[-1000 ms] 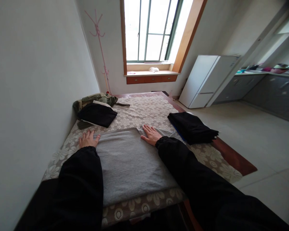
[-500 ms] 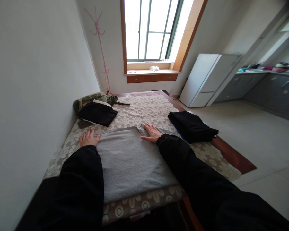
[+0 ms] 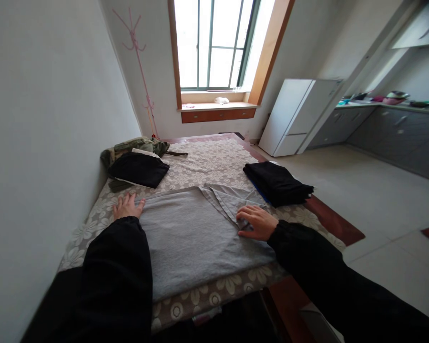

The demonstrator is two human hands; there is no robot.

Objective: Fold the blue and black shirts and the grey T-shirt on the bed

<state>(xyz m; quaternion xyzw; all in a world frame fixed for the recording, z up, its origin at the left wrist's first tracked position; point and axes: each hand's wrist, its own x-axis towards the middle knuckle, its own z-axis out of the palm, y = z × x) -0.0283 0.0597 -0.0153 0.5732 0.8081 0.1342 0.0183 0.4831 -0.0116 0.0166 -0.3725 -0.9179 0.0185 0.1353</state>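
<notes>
A grey garment lies folded on the floral tablecloth, with loose, creased layers at its upper right. My left hand rests with spread fingers at the garment's upper left corner, partly on the cloth. Over the garment's right side is my right hand, its fingers bent and a little apart, touching the creased layers. No fabric shows clearly gripped in it.
A stack of black folded clothes sits at the table's right. At the left, a black folded garment lies against an olive-green cloth item. The wall runs close along the left side.
My right hand has moved right and nearer to me, from the garment's top edge to its right side, and its fingers have bent. My left hand stays at the corner. The view has shifted slightly.
</notes>
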